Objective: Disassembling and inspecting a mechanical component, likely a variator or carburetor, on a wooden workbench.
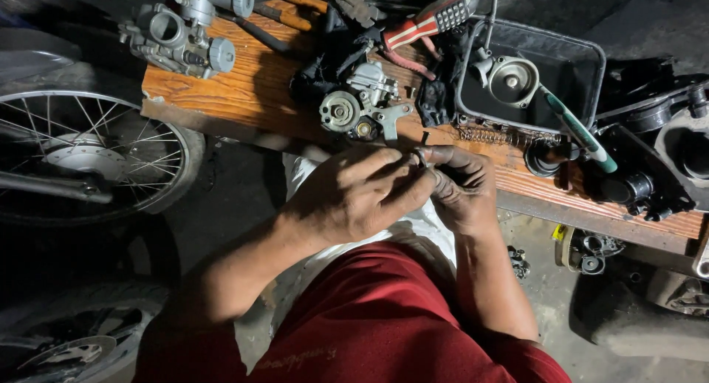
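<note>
A small metal part (pixel 421 156) is pinched between the fingertips of both hands, just in front of the wooden counter (pixel 244 87). The left hand (pixel 354 195) is closed on it from the left, the right hand (pixel 461 187) from the right. Just beyond, a carburetor body (pixel 358 102) is seen on the counter, with a black tray (pixel 576 54) to its right and a spoked wheel (pixel 96 158) at far left.
</note>
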